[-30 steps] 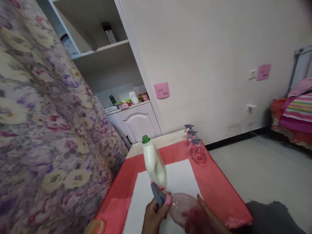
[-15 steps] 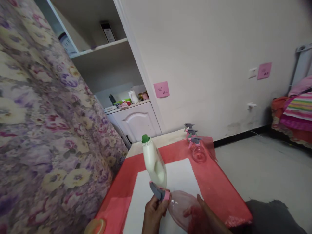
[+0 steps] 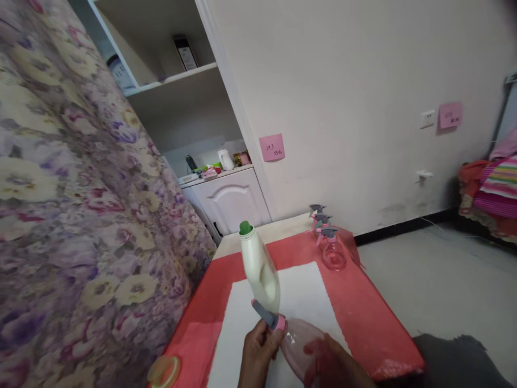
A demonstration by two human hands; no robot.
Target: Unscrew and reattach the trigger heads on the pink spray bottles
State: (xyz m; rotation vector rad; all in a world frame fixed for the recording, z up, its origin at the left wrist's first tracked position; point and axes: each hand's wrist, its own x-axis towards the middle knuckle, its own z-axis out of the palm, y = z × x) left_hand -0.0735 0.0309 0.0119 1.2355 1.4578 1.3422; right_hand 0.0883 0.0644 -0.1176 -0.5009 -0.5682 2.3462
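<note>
My left hand (image 3: 258, 353) is closed around the grey and pink trigger head (image 3: 270, 318) of a clear pink spray bottle (image 3: 301, 345). My right hand (image 3: 335, 364) wraps the bottle's round body from the right, low in the view. Just behind them a white bottle with a green cap (image 3: 258, 267) stands on a white cloth (image 3: 299, 296), which lies on a red cloth (image 3: 363, 318) over the table.
Several more pink spray bottles (image 3: 329, 248) stand in a row at the table's far right corner. A round orange lid (image 3: 163, 372) lies at the near left edge. A flowered curtain (image 3: 81, 215) hangs left; a white cupboard (image 3: 230, 199) stands behind.
The view has shifted slightly rightward. Both hands keep their hold on the pink spray bottle, and its trigger head sits a little higher and more to the right.
</note>
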